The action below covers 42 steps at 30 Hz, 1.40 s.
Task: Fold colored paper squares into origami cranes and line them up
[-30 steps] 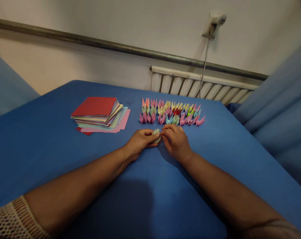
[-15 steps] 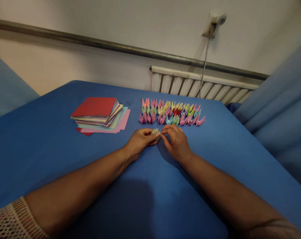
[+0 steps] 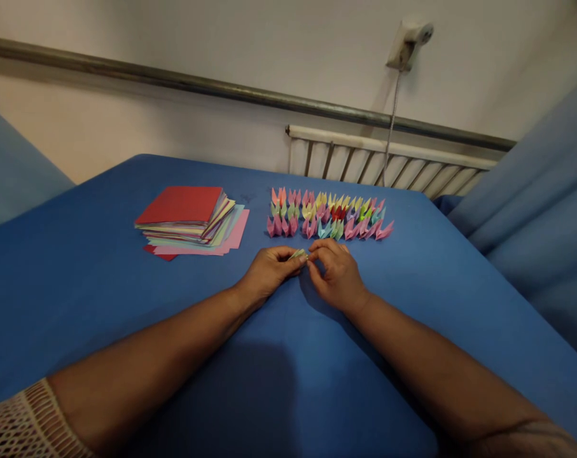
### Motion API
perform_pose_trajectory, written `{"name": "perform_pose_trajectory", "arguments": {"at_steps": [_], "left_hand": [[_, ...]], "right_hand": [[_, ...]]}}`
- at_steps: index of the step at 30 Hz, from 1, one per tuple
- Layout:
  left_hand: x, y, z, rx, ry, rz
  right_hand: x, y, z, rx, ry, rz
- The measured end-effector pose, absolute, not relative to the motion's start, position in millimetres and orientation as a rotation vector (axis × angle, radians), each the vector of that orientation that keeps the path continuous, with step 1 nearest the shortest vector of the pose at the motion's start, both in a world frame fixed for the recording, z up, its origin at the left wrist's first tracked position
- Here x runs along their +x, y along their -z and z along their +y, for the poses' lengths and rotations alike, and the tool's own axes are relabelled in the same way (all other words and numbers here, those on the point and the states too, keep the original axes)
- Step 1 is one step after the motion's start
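Observation:
My left hand (image 3: 268,271) and my right hand (image 3: 336,275) meet at the middle of the blue table (image 3: 102,299), fingertips pinched together on a small pale green folded paper piece (image 3: 298,254). Most of that piece is hidden by my fingers. Just beyond my hands stand rows of several small folded paper pieces (image 3: 327,214) in pink, yellow, green, blue and red. To the left lies a stack of coloured square paper sheets (image 3: 189,219) with a red sheet on top.
A white radiator (image 3: 388,162) and a metal rail (image 3: 221,86) run along the wall behind the table. A wall fitting with a cord (image 3: 405,44) hangs above the radiator. Blue fabric (image 3: 536,191) rises at the right.
My fingers have closed further over the green piece, so less of it shows than a second ago. Both hands stay in the same spot.

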<state>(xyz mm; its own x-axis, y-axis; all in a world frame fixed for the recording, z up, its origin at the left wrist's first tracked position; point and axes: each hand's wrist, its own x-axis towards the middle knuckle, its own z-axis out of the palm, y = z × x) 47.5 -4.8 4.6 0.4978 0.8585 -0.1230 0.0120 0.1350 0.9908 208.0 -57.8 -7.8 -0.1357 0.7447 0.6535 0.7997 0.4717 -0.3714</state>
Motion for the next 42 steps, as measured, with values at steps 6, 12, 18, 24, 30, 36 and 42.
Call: {"name": "perform_pose_trajectory", "arguments": {"at_steps": [6,12,18,24,30,36,42], "left_hand": [[46,-2,-1,1.424,-0.745,0.889],[46,-9,-4,1.265,-0.74,0.832],[45,-11,-5,1.085,-0.697,0.772],[45,-11,-4,0.998,-0.699,0.741],[46,-12,-5,1.055,-0.707,0.773],[46,-10,-6,1.111,-0.704,0.783],[47,-11,-8,1.078,-0.702,0.781]], "right_hand": [[206,14,-55,-1.274,-0.076,-1.787],[202,13,-56,-1.237,-0.16,-1.687],[200,9,-57,-1.148,-0.177,-1.599],[199,7,-58,-1.135,-0.206,-1.579],[199,8,-57,-1.138,-0.217,-1.585],[198,11,-55,-1.131,-0.28,-1.521],[197,11,-56,-1.141,-0.284,-1.506]]}}
